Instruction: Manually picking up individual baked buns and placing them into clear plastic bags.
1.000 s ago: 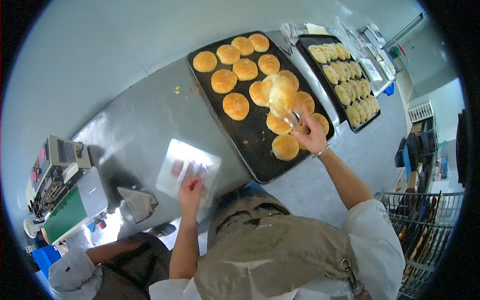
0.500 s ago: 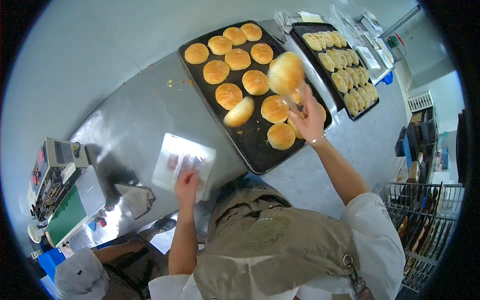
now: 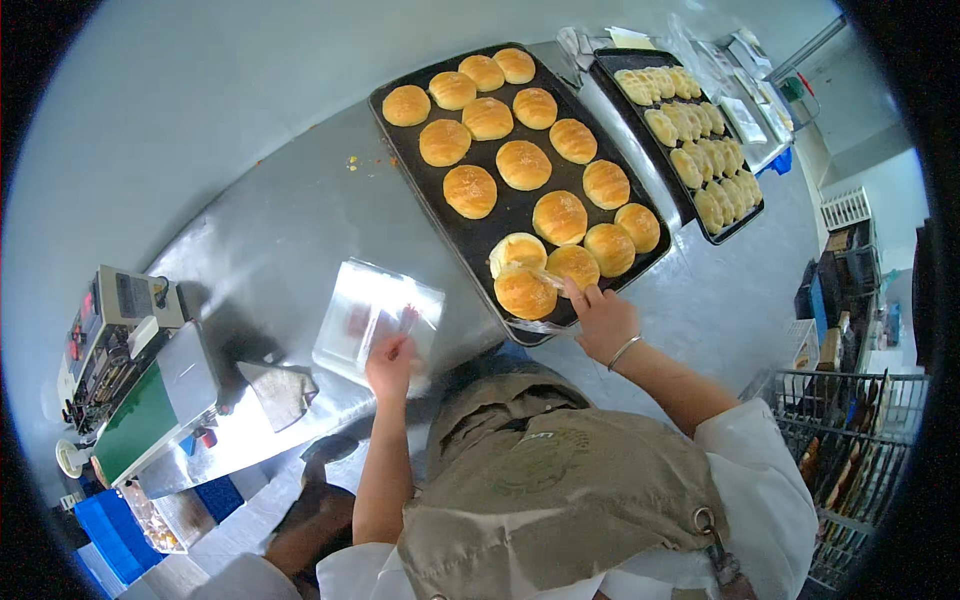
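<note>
In the head view, pinched by the right hand (image 3: 607, 325), clear plastic film (image 3: 540, 327), at the near end of the dark baking tray (image 3: 482, 243). Right beside it on that tray, a golden bun (image 3: 525, 294), under the film or inside it, hard to tell which. Probably light, soft and easily dented; best held low around the sides, with little squeeze. As for the film, likely limp, slippery and apt to cling.

Under the left hand (image 3: 390, 365), clear bags (image 3: 343, 325) on the bench (image 3: 290, 205); too blurred to tell whether gripping one or merely resting there.

Just behind, a pale-sided bun (image 3: 512, 251), and more golden buns (image 3: 559, 218), crowding the far and right sides. Farther right, a second tray (image 3: 636, 113) of pale rolls (image 3: 688, 165). Well off to the left, a grey cloth (image 3: 278, 395) and a machine (image 3: 133, 292) with a green belt (image 3: 135, 425).
</note>
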{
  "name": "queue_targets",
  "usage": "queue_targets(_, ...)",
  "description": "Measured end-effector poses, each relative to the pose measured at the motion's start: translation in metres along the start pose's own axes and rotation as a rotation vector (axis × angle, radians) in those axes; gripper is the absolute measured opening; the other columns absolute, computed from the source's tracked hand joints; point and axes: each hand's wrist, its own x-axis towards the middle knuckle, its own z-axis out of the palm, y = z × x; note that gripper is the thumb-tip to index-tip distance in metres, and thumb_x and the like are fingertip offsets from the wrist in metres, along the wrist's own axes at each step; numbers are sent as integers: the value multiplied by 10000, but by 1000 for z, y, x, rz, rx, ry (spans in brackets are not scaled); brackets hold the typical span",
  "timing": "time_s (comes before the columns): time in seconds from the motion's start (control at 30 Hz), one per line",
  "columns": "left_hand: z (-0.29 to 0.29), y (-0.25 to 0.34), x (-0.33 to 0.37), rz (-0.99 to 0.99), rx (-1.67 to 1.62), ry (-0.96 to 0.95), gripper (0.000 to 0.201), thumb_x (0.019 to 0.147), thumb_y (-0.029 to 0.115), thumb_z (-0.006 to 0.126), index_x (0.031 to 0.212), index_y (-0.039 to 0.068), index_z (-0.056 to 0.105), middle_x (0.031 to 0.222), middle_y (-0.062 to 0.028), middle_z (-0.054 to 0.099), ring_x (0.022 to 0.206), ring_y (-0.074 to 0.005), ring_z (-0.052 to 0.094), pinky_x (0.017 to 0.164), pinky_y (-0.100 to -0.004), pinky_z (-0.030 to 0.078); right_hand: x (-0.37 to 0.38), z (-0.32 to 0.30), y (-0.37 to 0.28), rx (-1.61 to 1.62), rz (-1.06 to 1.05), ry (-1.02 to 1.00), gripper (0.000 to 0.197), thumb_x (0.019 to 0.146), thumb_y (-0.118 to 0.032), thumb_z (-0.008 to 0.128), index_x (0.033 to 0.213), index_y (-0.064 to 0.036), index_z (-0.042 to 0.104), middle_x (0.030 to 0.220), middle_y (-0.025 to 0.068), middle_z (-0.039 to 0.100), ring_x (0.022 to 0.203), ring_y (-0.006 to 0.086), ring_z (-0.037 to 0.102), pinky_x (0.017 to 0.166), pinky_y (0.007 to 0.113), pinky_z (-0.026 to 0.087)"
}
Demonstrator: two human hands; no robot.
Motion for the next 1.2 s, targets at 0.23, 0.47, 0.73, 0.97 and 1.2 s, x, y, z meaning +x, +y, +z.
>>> queue_targets(0.23,-9,32,-7,-67,-199,-41,178,737,105,599,880,4,627,732,-54,616,652,-94,555,599,-217,436,-14,52,-9,217,155,92,796,666,-288,635,1300,-55,213,993,119,471,857,267,526,667,355,475)
queue_targets(0.47,-14,26,-7,1,-98,27,171,737,98,602,867,-9,633,686,-60,621,632,-91,556,599,-228,441,-14,33,-19,521,-109,259,772,667,-307,641,1280,-56,245,963,134,491,831,290,536,683,366,466)
queue_targets(0.73,-13,55,-21,275,71,225,210,753,155,582,890,0,616,816,-135,620,836,-237,580,744,-312,419,38,-52,-97,213,-377,-176,661,692,-191,565,1270,-39,281,1000,163,517,849,282,558,688,366,464)
queue_targets(0.97,-41,114,-51,403,408,158,362,751,97,541,1095,12,462,858,-107,597,1090,-341,443,895,-517,303,44,-78,-103,207,-380,-134,650,723,-256,580,1246,-11,282,936,155,529,786,282,567,634,370,463)
queue_targets(1.2,-34,143,-64,673,318,169,77,764,70,525,795,26,469,1233,-230,388,1208,-418,252,961,-524,190,34,-80,-141,243,-403,-100,664,718,-228,566,1263,10,273,964,191,514,749,312,577,615,378,473)
